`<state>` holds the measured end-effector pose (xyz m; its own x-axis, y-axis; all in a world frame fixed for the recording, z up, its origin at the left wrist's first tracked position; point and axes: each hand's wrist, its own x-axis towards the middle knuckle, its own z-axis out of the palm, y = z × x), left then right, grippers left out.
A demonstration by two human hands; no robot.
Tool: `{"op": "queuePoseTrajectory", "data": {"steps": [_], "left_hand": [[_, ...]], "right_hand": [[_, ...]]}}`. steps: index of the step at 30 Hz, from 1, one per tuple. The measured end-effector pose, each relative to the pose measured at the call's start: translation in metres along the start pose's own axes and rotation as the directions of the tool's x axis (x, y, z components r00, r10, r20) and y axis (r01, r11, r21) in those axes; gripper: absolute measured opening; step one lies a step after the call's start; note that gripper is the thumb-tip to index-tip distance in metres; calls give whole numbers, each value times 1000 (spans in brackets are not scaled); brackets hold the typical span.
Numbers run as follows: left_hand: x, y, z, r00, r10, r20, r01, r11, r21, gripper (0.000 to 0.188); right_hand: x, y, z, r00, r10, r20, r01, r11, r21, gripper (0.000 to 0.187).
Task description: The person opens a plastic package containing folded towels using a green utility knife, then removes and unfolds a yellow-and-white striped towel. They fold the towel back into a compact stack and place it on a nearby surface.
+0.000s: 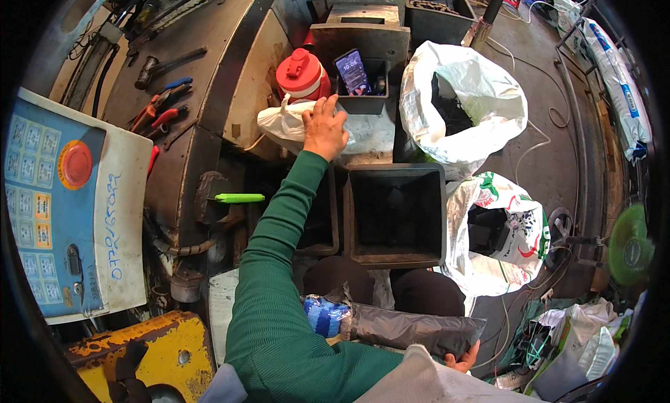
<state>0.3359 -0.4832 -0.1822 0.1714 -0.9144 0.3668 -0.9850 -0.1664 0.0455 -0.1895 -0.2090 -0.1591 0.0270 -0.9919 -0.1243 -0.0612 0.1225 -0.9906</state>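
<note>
At the far middle, my left hand, in a green sleeve, has its bent fingers over a white plastic bag and grips it. Directly behind the bag stands a red jug with a lid. A phone with a lit screen leans in a small dark bin beyond my fingers. Near my lap, my right hand is closed around the right end of a long bundle in dark grey plastic film. A blue-and-white striped piece shows at the bundle's left end. Part of the right hand is hidden.
A dark square bin stands before my knees, beside two open white sacks. A bright green cutter lies left of my arm. Pliers and a hammer rest on the bench; a control panel stands left.
</note>
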Motion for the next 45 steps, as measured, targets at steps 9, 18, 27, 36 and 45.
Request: {"op": "queuePoseTrajectory", "data": {"steps": [9,18,27,36,45], "left_hand": [[-15,19,-46,972,17,-235,-64,979,-192,30],[-94,59,-136,938,-103,330,324,591,-738,30],[-216,93,-211,762,-41,646,632,-173,-756,81],[-348,131,-278,750,-43,660,654,-92,-750,55],[-381,145,-321,895,-166,415,426,39,-904,35]], "right_hand": [[6,-19,22,976,104,-192,-107,994,-5,106],[28,-64,44,994,110,15,-111,984,143,67],[20,-48,29,992,-113,-56,91,947,-308,30],[22,-20,1,989,-150,1,149,986,68,21],[16,-39,-13,936,-351,33,335,913,232,17]]}}
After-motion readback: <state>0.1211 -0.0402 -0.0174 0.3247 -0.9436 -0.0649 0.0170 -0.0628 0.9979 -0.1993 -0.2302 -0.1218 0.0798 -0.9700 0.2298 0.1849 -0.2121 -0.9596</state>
